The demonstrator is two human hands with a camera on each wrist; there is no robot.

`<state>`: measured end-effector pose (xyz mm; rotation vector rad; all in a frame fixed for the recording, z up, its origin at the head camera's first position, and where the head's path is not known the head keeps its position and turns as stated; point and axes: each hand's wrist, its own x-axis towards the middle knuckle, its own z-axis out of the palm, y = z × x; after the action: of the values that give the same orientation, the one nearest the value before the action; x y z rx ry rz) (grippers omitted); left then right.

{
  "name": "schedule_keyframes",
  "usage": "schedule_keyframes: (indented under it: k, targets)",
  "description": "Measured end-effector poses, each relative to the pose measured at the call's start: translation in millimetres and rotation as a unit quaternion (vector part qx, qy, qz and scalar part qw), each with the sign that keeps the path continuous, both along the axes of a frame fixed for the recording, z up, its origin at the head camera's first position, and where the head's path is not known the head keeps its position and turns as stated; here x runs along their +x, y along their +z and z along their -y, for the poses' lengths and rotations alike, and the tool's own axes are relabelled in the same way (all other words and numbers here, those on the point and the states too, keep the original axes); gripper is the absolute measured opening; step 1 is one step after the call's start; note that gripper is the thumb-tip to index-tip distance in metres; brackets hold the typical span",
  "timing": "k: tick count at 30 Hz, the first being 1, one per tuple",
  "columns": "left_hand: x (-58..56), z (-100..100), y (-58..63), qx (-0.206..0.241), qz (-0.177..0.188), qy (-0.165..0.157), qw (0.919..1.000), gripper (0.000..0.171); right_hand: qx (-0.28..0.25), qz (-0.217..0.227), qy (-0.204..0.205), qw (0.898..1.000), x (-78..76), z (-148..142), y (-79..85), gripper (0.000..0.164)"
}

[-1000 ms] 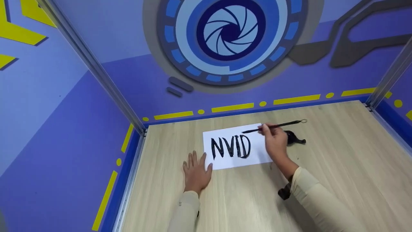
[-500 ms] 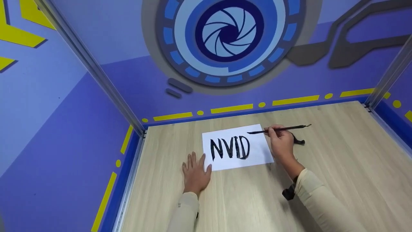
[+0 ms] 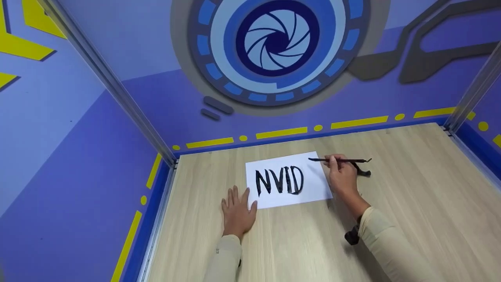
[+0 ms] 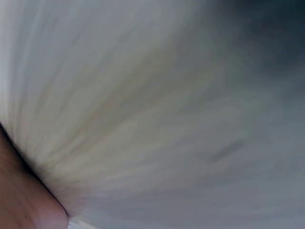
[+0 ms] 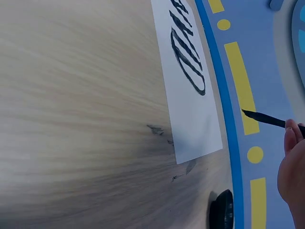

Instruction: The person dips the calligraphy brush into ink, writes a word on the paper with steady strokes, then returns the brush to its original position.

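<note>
A white sheet of paper (image 3: 315, 190) lies on the table with "NVID" in black brush strokes. My left hand (image 3: 238, 215) rests flat with fingers spread at the sheet's lower left edge, thumb and index finger by its border; only a bit of skin shows in the left wrist view. My right hand (image 3: 344, 178) pinches an ink brush (image 3: 320, 159) near the sheet's upper right corner. The brush lies nearly level, its dark tip pointing left and apart from the paper in the right wrist view. Partly behind that hand sits a black object (image 5: 221, 210), its kind unclear.
Dark smudges (image 5: 156, 129) mark the wooden tabletop (image 3: 297, 243) by the sheet's lower right edge. A blue and purple panel wall (image 3: 156, 98) with yellow dashes rises behind the table, and side walls stand left and right.
My right hand has shifted right with the brush, from over the sheet to its right edge, and the brush has turned closer to level. My left hand stays in place.
</note>
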<state>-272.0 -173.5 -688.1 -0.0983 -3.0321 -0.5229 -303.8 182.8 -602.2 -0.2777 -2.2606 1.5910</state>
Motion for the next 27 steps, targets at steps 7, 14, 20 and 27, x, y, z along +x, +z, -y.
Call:
schedule_keyframes:
  k: [7, 14, 20, 27]
  targets:
    - [0.9, 0.3, 1.9, -0.002, 0.005, 0.003, 1.0, 0.064, 0.012, 0.007, -0.012, 1.0, -7.1, 0.4, -10.0, 0.036]
    - [0.9, -0.1, 2.8, 0.004, 0.007, 0.002, 1.0, 0.064, 0.047, -0.006, -0.007, 0.999, -11.6, 5.9, -14.9, 0.023]
    - [0.6, 0.2, 0.4, 0.0, -0.001, 0.0, 1.0, 0.064, 0.078, -0.035, 0.013, 0.996, -13.1, 10.5, -15.5, 0.018]
    - [2.6, 0.2, 2.3, 0.003, -0.01, -0.002, 0.9999, 0.063, 0.123, -0.064, 0.04, 0.989, -18.2, 14.0, -11.1, 0.011]
